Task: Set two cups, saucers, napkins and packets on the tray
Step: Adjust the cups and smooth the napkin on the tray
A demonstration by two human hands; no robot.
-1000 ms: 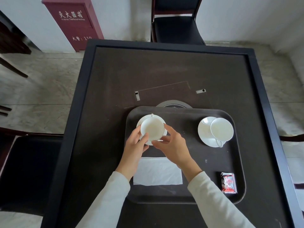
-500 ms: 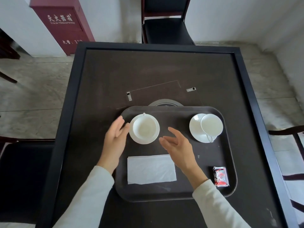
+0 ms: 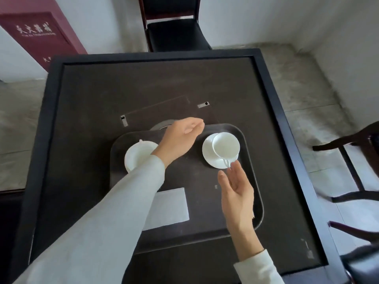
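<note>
Near tray (image 3: pixel 194 236) far-right corner: cup (image 3: pixel 225 146) off-centre on saucer (image 3: pixel 209 155), handle (image 3: pixel 227 162) toward near edge. Right hand (image 3: pixel 235 188) released, fingertips at handle; left hand (image 3: pixel 180 138) empty, relaxed (probably poised to recentre cup).

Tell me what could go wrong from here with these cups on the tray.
1. The right cup sits off-centre on its saucer, and the right hand has fingertips close to its handle; a clumsy nudge could tip it or slide it off.
2. The left hand reaches across the tray, its sleeve over the left cup; the sleeve might catch and drag that cup.
</note>
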